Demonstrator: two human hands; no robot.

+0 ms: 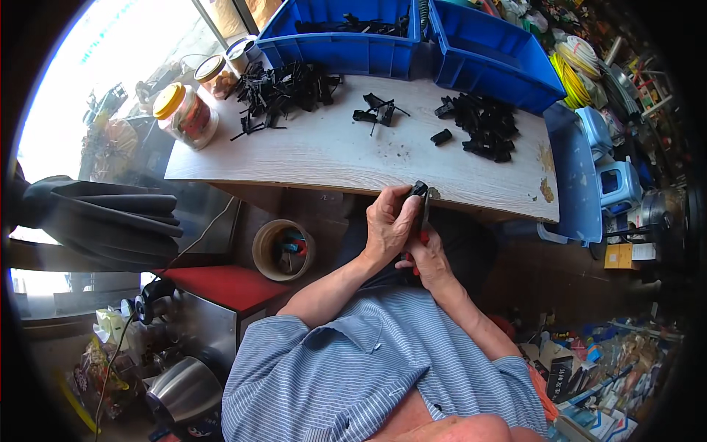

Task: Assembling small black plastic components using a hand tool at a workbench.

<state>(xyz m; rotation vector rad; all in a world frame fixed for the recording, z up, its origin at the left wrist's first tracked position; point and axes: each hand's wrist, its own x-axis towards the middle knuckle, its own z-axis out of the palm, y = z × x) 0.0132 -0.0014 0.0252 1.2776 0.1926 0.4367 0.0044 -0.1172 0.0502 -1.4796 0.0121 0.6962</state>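
Note:
Just off the table's near edge, my left hand pinches a small black plastic part between thumb and fingers. My right hand is wrapped round the red handles of a pair of pliers, whose dark jaws point up beside the part. Whether the jaws bite into it is hidden by my left thumb. On the white table lie a tangled heap of black parts with thin stems, a few such pieces in the middle, a heap of stubby black pieces and one loose piece.
Two blue bins stand along the table's far side; the left one holds black parts. Lidded jars line the left end. Below are a round bucket and a red-topped cabinet. Blue jugs stand at right.

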